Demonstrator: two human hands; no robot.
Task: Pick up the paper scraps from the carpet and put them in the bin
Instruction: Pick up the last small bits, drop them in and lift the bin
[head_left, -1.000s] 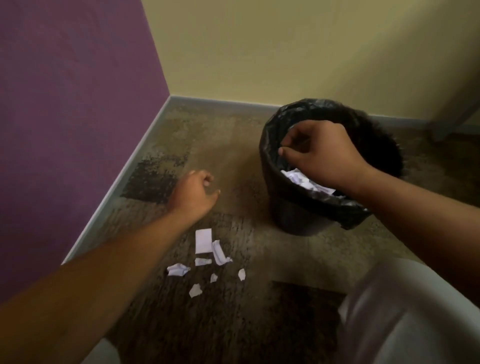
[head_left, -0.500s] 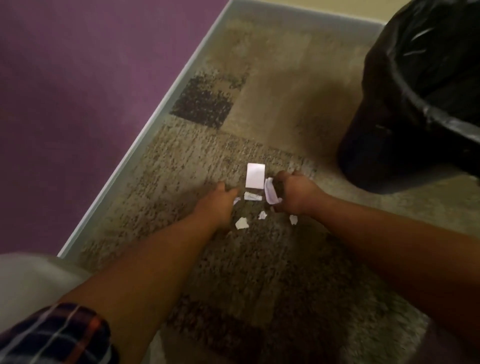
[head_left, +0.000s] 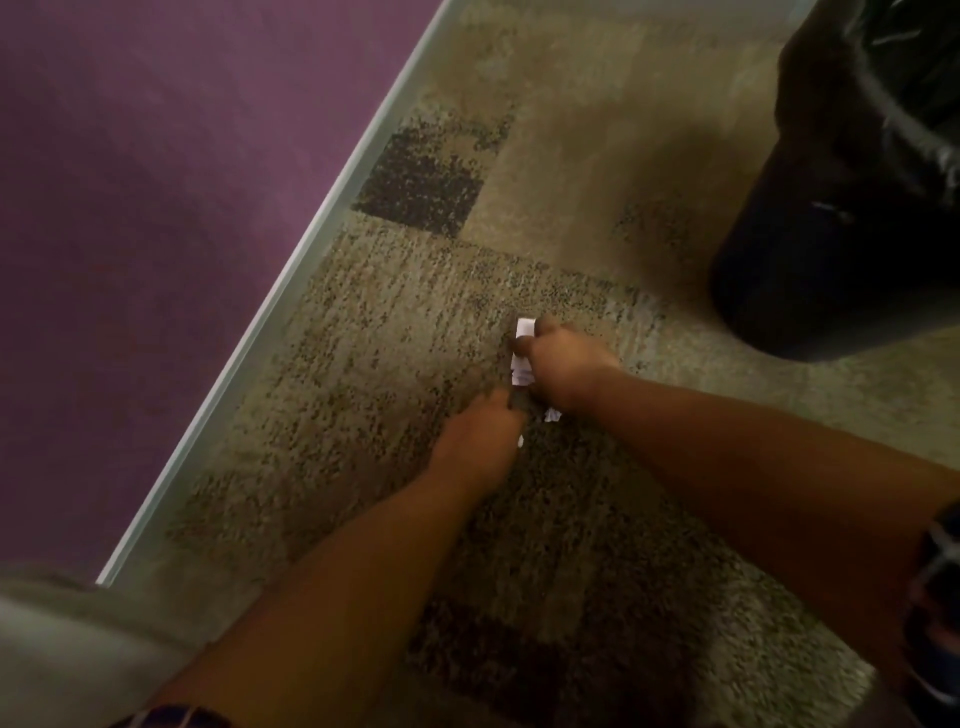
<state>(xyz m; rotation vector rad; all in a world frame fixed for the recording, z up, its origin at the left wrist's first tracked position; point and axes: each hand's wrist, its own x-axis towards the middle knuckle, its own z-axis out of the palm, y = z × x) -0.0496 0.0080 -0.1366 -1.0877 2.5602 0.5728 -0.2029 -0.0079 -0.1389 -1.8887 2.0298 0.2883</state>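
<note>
Cleaning up: a person's right hand (head_left: 563, 364) grips a small bunch of white paper scraps (head_left: 523, 353) low over the patterned carpet (head_left: 415, 338). Its fingers (head_left: 545, 328) are curled tight round the paper, which sticks out just past them toward the purple wall (head_left: 156, 208). The left hand (head_left: 480, 439) rests on the carpet just beside the right. Its fingers are tucked under and blurred, so whether they hold anything cannot be told. A loose scrap (head_left: 551, 414) lies between the two hands. The black-lined bin (head_left: 810, 234) stands well apart, beyond the right fingers.
</note>
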